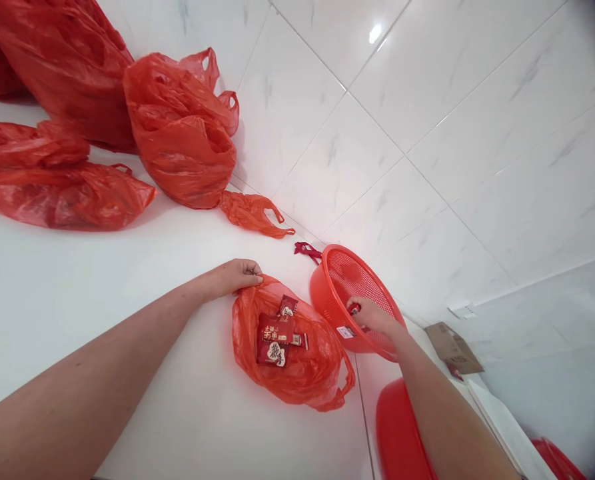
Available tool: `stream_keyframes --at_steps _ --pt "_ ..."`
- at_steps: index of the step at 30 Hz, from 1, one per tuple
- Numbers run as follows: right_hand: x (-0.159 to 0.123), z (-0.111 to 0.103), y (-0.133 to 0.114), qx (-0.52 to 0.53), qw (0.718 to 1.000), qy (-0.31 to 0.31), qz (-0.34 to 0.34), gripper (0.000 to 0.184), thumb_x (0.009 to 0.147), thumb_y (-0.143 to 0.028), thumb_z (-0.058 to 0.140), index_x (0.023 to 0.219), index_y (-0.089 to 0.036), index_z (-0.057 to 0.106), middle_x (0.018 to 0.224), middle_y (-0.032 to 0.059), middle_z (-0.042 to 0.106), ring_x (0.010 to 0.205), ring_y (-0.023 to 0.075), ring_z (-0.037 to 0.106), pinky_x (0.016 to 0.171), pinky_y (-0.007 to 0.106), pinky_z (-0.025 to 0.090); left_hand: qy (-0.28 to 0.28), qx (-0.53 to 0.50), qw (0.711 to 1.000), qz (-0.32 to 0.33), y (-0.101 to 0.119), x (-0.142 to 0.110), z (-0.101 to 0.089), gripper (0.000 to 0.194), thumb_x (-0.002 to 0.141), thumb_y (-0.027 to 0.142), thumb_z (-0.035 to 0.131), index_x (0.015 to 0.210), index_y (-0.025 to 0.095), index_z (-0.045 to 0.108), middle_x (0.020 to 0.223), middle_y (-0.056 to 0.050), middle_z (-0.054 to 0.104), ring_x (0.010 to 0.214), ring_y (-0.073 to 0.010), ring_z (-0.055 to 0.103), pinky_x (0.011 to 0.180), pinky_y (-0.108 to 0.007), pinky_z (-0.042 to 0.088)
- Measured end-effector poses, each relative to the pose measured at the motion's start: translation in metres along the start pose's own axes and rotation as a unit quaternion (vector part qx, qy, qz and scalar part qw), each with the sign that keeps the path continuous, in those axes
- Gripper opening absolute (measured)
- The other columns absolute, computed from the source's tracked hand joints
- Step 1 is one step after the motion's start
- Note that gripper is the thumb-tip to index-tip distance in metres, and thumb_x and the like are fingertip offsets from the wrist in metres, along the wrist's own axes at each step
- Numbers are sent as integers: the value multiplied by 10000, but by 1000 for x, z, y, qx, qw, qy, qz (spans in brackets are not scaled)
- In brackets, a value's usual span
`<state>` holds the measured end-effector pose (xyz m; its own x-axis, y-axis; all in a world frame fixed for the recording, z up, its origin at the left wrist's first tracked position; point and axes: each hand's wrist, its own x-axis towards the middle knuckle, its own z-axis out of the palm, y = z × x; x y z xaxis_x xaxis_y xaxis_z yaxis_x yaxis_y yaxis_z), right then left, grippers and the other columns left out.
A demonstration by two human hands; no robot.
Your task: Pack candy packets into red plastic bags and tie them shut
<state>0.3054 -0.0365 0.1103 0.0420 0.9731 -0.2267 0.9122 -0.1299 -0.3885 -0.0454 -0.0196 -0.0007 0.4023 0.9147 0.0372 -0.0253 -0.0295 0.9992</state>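
Observation:
My left hand [238, 275] pinches the far left rim of an open red plastic bag [297, 387]. Inside the bag lie several small dark red snack packets [276, 333] with pale printed characters. Over on the right, my right hand [370, 315] reaches into a red plastic colander [333, 267] with mesh-like holes and a white label. Its fingers are closed on a small red packet [354, 308], only part of which shows. The colander stands tilted right beside the bag.
Several full red plastic bags [180, 140] stand at the back left, with a flat red bag [252, 212] near the tiled wall [377, 127]. A dark red ribbon [308, 251] lies by the colander. At lower right are a red basin [400, 433] and a cardboard box [452, 347].

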Motion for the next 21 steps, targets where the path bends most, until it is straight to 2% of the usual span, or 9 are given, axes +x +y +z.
stream_keyframes --at_steps 2,5,10,15,21 --pt "5 -11 5 15 1000 -15 9 177 586 -190 622 753 -207 566 648 -11 595 527 135 547 456 246 446 1 0 1000 -1 0 0 0 292 666 449 652 723 183 545 614 40 528 478 -84 409 449 -208 298" --pt "3 -28 7 27 1000 -1 12 212 594 -198 619 788 -208 533 623 -28 555 518 121 518 452 238 432 2 -1 1000 0 1 -1 1 298 656 453 659 718 183 549 621 39 538 489 -87 422 454 -208 305" --pt "-17 -44 -10 49 997 32 -46 254 644 -319 654 832 -193 541 693 -15 574 606 129 538 510 235 437 8 9 1000 -1 4 -2 1 304 654 459 657 717 182 550 625 31 549 499 -92 431 457 -210 310" --pt "-40 -37 -38 66 994 20 -89 263 679 -371 657 849 -214 532 705 -31 552 625 119 526 555 235 438 3 22 1000 -11 4 -2 1 294 677 459 636 729 185 543 633 32 539 499 -90 420 455 -209 304" --pt "-66 -14 -70 71 993 -41 -82 238 698 -366 630 867 -239 520 725 -27 554 632 124 527 575 244 454 9 25 1000 -7 3 -2 1 285 676 452 637 726 188 542 624 34 533 491 -89 413 451 -211 297"
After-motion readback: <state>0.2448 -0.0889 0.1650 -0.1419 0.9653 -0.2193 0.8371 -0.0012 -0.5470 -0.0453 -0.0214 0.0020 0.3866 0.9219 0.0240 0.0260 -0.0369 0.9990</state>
